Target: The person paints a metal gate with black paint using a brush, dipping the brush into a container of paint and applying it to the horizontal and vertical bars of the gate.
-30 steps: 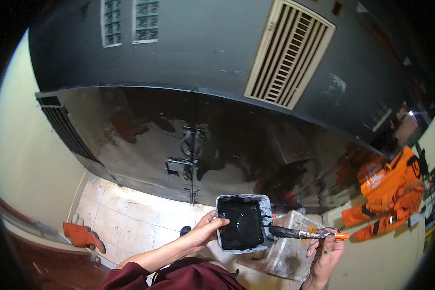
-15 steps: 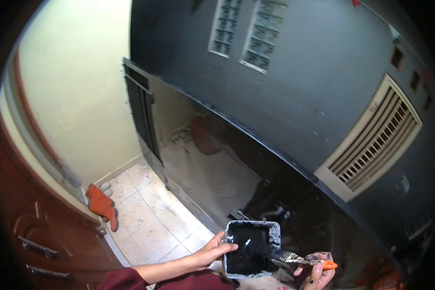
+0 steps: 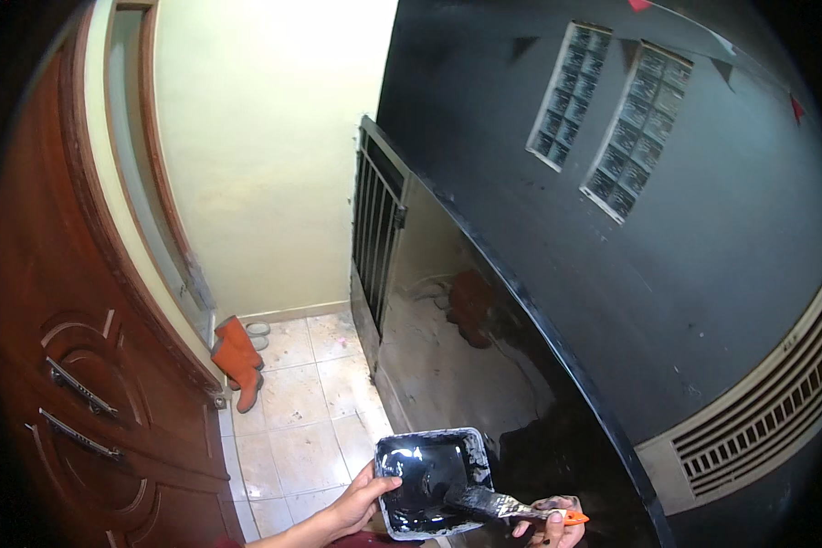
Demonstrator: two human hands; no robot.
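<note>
My left hand point(image 3: 354, 504) grips the left side of a square plastic tub point(image 3: 478, 459), its thumb over the rim. Wet, glossy black paint point(image 3: 418, 470) lies in the tub, and the far right inner wall is smeared grey. Closed round an orange-tipped handle, my right hand point(image 3: 557, 528) holds a paintbrush point(image 3: 513, 508) at the tub's right side. The brush's blackened bristles reach into the tub over the paint. Whether they touch its surface is hard to tell. Dark smears mark the brush's metal band.
A shiny black panel point(image 3: 557, 429) with a barred section point(image 3: 377, 205) stands just beyond the tub, reflecting the floor. Orange boots point(image 3: 237, 361) stand by the brown door point(image 3: 137, 420) on the left. Pale tiles point(image 3: 292, 438) cover the floor. A dark grey wall point(image 3: 703, 265) rises behind the panel.
My view has swung left, bringing more of the door and boots into sight. The brush has moved further into the tub, its bristles now lying over the paint rather than at the right rim.
</note>
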